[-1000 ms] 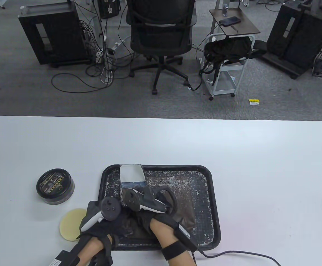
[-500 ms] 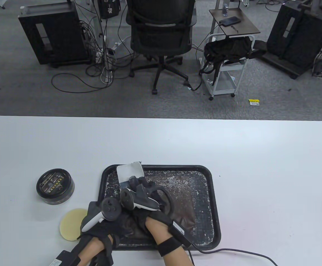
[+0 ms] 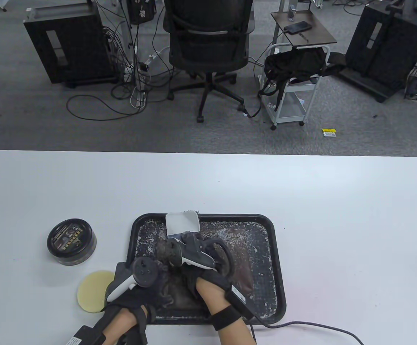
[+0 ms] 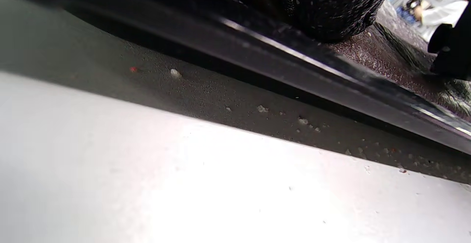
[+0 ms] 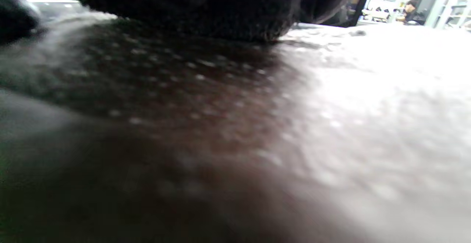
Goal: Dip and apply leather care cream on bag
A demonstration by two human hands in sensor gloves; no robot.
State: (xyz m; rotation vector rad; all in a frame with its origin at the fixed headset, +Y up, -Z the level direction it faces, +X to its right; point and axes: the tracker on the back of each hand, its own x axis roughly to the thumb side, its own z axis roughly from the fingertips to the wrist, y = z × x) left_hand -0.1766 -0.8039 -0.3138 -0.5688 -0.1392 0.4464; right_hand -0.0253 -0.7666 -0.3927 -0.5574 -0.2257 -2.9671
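Observation:
A dark brown leather bag lies in a black tray. My right hand holds a white cloth and presses its near end on the bag's far left part. My left hand rests on the bag's near left corner, with its fingers hidden under the tracker. In the left wrist view a gloved fingertip touches the leather just past the tray's rim. The right wrist view is blurred, with dark leather right under the glove. The round cream tin stands left of the tray, lid on.
A pale yellow round pad lies on the white table beside my left hand. White flecks cover the tray floor. A cable runs from my right wrist along the table's front edge. An office chair and carts stand on the floor beyond.
My right hand has slid the white cloth to the right along the bag's far edge. The left hand has stayed in place.

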